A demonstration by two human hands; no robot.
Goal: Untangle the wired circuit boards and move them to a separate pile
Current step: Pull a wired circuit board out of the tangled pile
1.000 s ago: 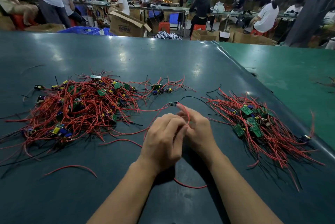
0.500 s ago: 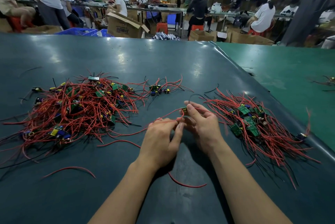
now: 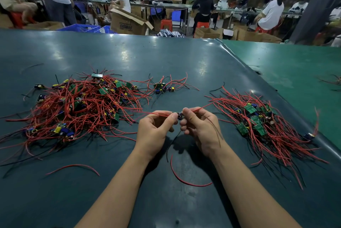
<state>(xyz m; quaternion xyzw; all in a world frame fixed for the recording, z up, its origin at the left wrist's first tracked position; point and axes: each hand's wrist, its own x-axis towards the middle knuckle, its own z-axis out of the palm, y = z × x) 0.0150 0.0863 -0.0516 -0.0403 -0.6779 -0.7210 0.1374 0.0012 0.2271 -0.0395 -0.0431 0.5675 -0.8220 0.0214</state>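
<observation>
1. Head view: the left hand (image 3: 154, 131) and the right hand (image 3: 202, 130) meet just above the dark green table (image 3: 166, 61), fingers curled, each pinching one end of a single small circuit board (image 3: 180, 116) held between them. Only a dark sliver of the board shows between the fingertips.
2. From the held board a red wire (image 3: 208, 105) runs up and right toward the sorted pile, another red lead passes left across the left hand's fingers, and a thin black wire (image 3: 171, 143) droops toward the table between the wrists.
3. Two loose red wires lie alone on the table – a curved one (image 3: 184, 181) between the forearms, an arched one (image 3: 73, 167) further left.
4. Three groups of boards are on the table. The tangled pile (image 3: 79, 106) on the left is the largest – a dense mound of glossy red leads, thin black leads, small green rectangular boards, and yellow and blue components.
5. A small cluster (image 3: 163, 86) of a few boards sits apart, beyond the hands, just right of the tangled pile.
6. The sorted pile (image 3: 262, 122) lies right of the right hand, its wires fanned out more evenly, with several flat green boards showing; an exact count is not possible.
7. The table surface is smooth and faintly shiny, with a paler green mat (image 3: 295, 65) adjoining on the right.
8. Beyond the table's far edge stand an open cardboard box (image 3: 127, 23) and blue plastic crates (image 3: 83, 28).
</observation>
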